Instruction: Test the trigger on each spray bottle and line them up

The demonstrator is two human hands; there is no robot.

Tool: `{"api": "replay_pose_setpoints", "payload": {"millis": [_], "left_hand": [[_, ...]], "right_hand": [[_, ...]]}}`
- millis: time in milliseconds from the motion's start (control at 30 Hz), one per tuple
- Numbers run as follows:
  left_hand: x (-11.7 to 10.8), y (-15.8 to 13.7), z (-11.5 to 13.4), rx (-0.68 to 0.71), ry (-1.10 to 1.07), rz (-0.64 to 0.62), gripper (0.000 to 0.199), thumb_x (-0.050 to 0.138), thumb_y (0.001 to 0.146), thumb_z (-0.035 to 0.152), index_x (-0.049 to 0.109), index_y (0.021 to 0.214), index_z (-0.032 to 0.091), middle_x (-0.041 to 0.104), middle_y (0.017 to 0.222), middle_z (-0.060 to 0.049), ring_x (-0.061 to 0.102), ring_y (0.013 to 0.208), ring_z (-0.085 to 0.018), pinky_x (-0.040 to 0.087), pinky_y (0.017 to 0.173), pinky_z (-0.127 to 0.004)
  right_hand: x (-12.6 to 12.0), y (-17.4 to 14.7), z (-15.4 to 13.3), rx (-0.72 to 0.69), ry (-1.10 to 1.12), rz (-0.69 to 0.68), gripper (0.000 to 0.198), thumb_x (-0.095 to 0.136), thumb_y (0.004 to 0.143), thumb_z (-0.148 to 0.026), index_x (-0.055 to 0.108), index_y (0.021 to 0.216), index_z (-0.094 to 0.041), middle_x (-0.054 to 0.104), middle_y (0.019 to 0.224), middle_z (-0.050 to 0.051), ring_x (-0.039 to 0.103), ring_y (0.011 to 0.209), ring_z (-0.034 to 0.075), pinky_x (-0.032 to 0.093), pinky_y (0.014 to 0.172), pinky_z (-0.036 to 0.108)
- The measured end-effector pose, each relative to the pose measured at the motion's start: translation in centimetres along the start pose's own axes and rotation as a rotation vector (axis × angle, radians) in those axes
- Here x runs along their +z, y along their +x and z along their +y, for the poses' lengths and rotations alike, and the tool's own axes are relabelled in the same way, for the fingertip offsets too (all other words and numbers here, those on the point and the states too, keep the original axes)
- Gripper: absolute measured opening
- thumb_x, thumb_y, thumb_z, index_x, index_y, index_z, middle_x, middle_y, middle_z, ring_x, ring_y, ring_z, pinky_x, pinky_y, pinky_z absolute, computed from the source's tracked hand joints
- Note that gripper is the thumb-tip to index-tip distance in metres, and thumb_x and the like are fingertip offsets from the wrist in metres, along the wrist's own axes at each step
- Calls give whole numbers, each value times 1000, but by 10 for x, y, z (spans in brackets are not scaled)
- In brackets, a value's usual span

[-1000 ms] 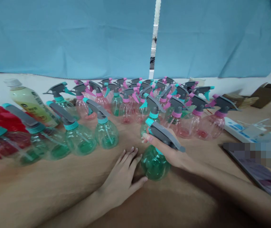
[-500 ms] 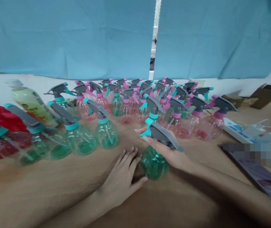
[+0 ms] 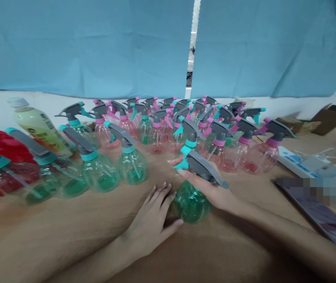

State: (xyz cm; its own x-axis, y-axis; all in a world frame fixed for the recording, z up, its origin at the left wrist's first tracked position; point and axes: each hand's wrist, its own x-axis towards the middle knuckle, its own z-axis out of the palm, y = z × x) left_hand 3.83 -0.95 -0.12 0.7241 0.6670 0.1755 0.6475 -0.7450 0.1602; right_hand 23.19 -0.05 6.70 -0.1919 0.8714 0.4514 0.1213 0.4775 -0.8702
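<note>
My right hand (image 3: 209, 188) is closed around the neck of a green spray bottle (image 3: 192, 206) with a grey and turquoise trigger head. The bottle stands upright on the wooden table (image 3: 97, 232), its nozzle pointing left. Two fingertips show at the turquoise trigger; the rest of the grip is partly hidden behind the head. Flat on the table, just left of that bottle, lies my left hand (image 3: 153, 220), open with nothing in it. Its thumb reaches toward the bottle's base; whether it touches I cannot tell. A similar green spray bottle (image 3: 132, 167) stands beyond my left fingers.
Several green spray bottles (image 3: 101, 175) line the left side. Pink ones (image 3: 259, 157) and more green ones crowd the back. A labelled drink bottle (image 3: 42, 127) and red bag (image 3: 0, 145) are far left. At right are a power strip (image 3: 294, 161), phone (image 3: 312, 212) and cardboard box (image 3: 333, 118).
</note>
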Motion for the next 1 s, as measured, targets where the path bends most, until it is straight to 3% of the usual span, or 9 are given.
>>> {"api": "replay_pose_setpoints", "payload": {"millis": [333,667,1000], "left_hand": [[-1,0,0,-3,-5,-2,59,50,91,52,41,134,11,37,145,-18,31,135,-32,28,108,-53],[0,0,-1,5,-8,16,58,49,91,52,42,133,13,38,145,-17,32,135,-31,27,109,-52],[-2,1,0,0,-4,-19,58,49,92,51,42,133,11,36,145,-19,31,135,-31,26,109,-52]], "right_hand": [[0,-1,0,20,15,-4,15,58,85,-29,60,98,-23,59,78,-1,52,67,14,45,63,29],[0,1,-3,3,58,-17,14,58,84,-27,59,98,-24,62,88,1,57,76,15,49,71,31],[0,-2,-3,31,37,-15,17,58,85,-30,60,100,-24,59,77,0,56,71,15,49,73,32]]}}
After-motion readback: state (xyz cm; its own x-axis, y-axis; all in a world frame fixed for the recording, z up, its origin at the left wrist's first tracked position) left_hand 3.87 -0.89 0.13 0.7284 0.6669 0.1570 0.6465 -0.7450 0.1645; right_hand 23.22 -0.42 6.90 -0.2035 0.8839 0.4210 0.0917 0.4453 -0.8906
